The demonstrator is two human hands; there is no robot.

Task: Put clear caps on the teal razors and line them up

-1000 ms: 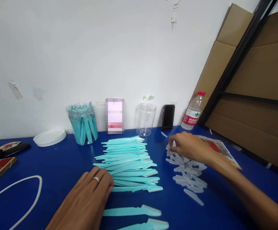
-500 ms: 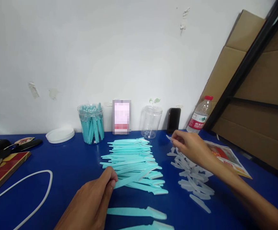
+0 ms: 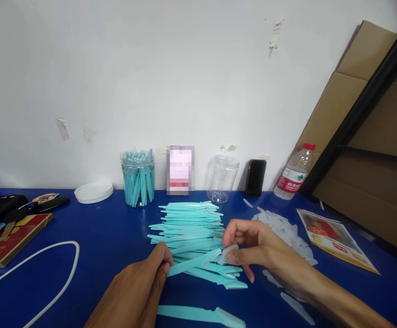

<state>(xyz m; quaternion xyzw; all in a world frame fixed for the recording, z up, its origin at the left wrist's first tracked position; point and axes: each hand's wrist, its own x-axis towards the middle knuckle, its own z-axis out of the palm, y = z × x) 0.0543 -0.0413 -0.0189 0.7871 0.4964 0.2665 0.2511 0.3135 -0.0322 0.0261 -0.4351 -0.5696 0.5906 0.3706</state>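
My left hand [image 3: 140,287] pinches the handle end of a teal razor stick [image 3: 193,263], lifted at a slant over the pile of teal razor sticks [image 3: 191,228] on the blue table [image 3: 99,237]. My right hand [image 3: 253,248] pinches a clear plastic cap [image 3: 229,252] right at the stick's blade end. A heap of clear caps [image 3: 283,230] lies behind and to the right of that hand. One teal stick [image 3: 198,314] lies alone near the front edge.
At the back stand a jar of teal sticks [image 3: 138,177], a white lid [image 3: 94,192], a blurred card [image 3: 180,169], an empty clear jar [image 3: 222,177], a black phone [image 3: 255,177] and a water bottle [image 3: 294,177]. A white cord [image 3: 53,291] loops left; cardboard [image 3: 372,136] leans right.
My right hand left the cap heap with a clear cap and came to the blade end of the stick. My left hand closed on a stick and raised it from the pile.
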